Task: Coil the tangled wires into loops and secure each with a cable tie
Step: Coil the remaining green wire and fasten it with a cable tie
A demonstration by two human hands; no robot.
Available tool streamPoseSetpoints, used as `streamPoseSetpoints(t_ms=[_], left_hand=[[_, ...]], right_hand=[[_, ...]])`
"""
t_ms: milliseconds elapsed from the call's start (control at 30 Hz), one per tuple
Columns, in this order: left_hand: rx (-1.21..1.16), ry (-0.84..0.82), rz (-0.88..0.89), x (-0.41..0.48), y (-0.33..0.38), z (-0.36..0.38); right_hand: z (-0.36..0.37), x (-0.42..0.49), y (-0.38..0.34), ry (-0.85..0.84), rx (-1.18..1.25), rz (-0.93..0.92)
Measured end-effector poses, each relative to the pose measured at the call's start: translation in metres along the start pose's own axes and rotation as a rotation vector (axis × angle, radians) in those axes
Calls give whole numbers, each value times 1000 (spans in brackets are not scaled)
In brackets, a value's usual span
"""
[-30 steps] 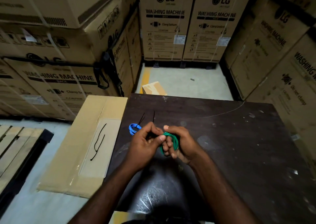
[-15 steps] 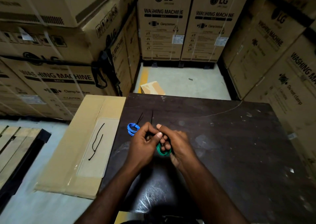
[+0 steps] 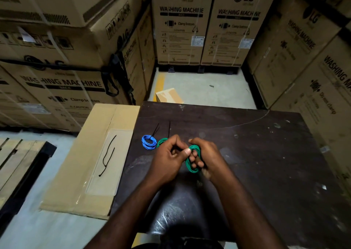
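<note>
Though slim, glossy green wire coil (image 3: 187,164)

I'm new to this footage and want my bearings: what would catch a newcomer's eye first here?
Over the dark table, the left hand and right hand meet, holding a bright green wire coil between them. Just left of them a blue wire coil lies on the table. Tall LG washing machine boxes are stacked all round, closing in the space.
</note>
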State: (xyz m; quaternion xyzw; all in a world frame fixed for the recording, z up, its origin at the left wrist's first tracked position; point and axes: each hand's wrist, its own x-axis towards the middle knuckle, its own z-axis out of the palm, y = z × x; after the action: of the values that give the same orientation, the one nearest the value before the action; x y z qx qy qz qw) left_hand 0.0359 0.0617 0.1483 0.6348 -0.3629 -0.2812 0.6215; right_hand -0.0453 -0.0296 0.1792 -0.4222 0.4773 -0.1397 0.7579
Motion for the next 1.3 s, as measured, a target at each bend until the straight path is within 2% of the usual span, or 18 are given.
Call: streamPoseSetpoints(t_ms=[200, 333, 433, 567, 633, 767, 933, 1133, 1300], left_hand=[[15, 39, -16, 4, -3, 4], [63, 49, 38, 2, -4, 5], [54, 72, 35, 4, -2, 4], [46, 135, 7, 10, -10, -7], [77, 157, -5, 12, -12, -13], [88, 148, -2, 12, -13, -21], [126, 117, 21, 12, -16, -33], [108, 151, 26, 9, -15, -47], [110, 229, -9, 1, -24, -60]], right_hand=[[6, 8, 14, 112, 130, -134], [-2, 14, 15, 40, 130, -213], [0, 12, 18, -25, 69, -288], [-4, 15, 19, -58, -140, -573], [-9, 15, 16, -117, -247, -648], [-18, 13, 10, -203, -444, -658], [-16, 15, 9, -182, -677, -787], [3, 24, 13, -176, -569, -770], [21, 35, 22, -277, -550, -721]])
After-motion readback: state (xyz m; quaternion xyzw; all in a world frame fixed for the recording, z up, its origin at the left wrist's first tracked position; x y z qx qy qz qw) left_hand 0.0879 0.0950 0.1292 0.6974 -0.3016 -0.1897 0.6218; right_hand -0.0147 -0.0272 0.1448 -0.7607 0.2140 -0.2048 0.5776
